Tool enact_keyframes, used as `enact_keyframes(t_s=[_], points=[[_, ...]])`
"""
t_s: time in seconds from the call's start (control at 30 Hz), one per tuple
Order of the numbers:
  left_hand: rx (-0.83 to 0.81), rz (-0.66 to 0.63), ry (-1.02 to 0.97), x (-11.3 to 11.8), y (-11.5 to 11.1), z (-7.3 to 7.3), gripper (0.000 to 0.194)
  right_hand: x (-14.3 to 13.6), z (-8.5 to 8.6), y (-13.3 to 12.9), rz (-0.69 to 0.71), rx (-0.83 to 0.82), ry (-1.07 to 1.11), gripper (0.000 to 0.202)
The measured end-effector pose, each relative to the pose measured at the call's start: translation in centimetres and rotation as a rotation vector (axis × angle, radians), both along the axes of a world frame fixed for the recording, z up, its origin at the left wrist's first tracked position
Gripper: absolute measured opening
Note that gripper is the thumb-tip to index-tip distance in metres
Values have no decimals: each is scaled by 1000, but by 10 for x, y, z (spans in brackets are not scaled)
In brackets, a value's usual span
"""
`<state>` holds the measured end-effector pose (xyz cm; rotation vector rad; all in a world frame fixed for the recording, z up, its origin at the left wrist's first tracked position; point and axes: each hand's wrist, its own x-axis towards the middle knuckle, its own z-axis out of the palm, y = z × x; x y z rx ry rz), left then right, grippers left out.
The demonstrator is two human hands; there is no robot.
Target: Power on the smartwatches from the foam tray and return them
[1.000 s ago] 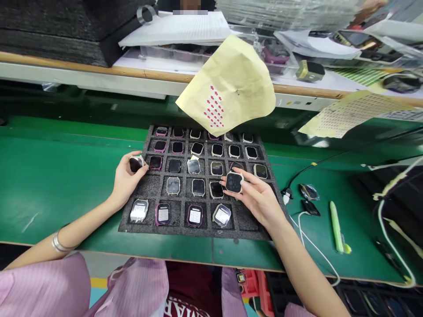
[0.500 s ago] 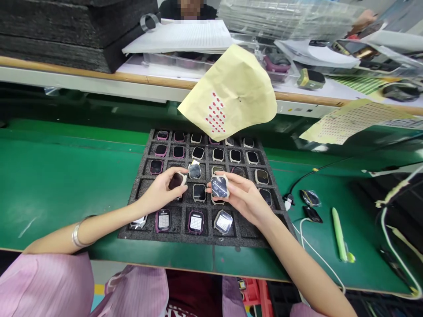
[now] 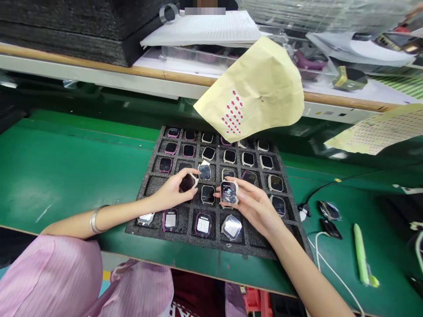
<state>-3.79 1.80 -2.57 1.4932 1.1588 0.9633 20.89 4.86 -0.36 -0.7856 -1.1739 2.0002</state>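
Note:
Between the thumb and fingers of my left hand is a smartwatch case with a dark screen. My right hand grips a second, light-coloured smartwatch case by its edges; its screen is lit with a small bluish picture. Both hands are over a black foam tray whose compartments hold many watch cases in purple and pale frames. Along the tray's near row, a purple watch and a pale watch show white label-like faces. A watch with a yellow tab lies between my hands.
A shelf edge runs behind the tray, with a yellow sticker sheet hanging from it. To the right on the green table are a green pen-like tool, a black cable plug and white cable. Black foam blocks are stacked upper left.
The right-hand watch's screen has gone from dark with reflections to lit. Both hands keep their watches. The whole view has shifted, with the tray appearing slightly farther right.

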Motion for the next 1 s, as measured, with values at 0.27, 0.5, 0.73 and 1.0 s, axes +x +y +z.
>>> enact_keyframes(t_s=[0.27, 0.5, 0.73, 1.0], points=[[-13, -50, 44, -2, -1, 1, 37, 1, 2, -1, -41, 56, -75, 31], [-40, -41, 9, -4, 1, 1, 35, -1, 3, -4, -71, 64, -88, 30], [-50, -75, 6, -4, 1, 3, 35, -3, 6, -6, -115, 74, -106, 29], [-20, -95, -15, -5, -2, 9, 36, -2, 9, -8, -122, 60, -108, 29]])
